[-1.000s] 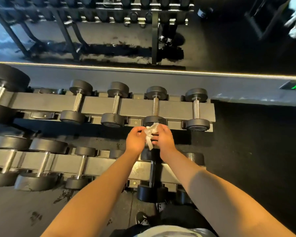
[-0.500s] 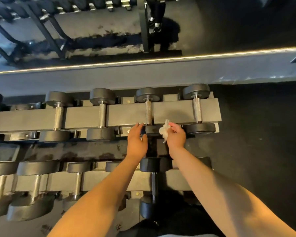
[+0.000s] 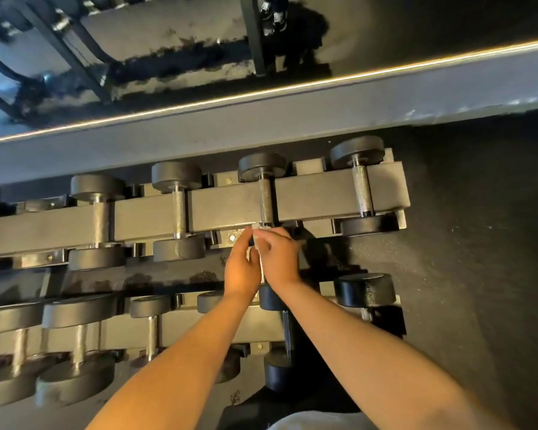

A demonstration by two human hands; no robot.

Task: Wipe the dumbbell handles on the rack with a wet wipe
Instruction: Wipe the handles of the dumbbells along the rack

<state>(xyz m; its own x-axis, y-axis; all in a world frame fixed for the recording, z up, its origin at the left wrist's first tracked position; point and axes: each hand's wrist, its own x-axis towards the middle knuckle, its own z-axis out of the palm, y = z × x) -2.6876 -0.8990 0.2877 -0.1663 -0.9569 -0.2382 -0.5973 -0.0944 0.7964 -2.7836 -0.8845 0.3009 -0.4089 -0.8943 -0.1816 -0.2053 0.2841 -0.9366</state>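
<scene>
A two-tier dumbbell rack (image 3: 314, 197) carries black dumbbells with metal handles. Both hands meet just below the near end of one upper-tier handle (image 3: 266, 203), the second from the right. Between them hangs a white wet wipe (image 3: 257, 243). My left hand (image 3: 241, 268) pinches its upper edge with thumb and fingertips, and my right hand (image 3: 281, 259) grips it from the other side. Most of the wipe is hidden between the two hands. The near head of that dumbbell is covered by my hands.
More upper-tier dumbbells sit to the left (image 3: 177, 209) and right (image 3: 362, 193). The lower tier holds larger dumbbells (image 3: 78, 339) at left and a small one (image 3: 365, 290) at right. Behind the rack runs a grey ledge (image 3: 261, 119) beneath a mirror. Dark floor (image 3: 479, 274) lies to the right.
The hands, apart half a second ago with the wipe in the right hand alone, have come together on the wipe below the handle. The view has shifted closer to the rack.
</scene>
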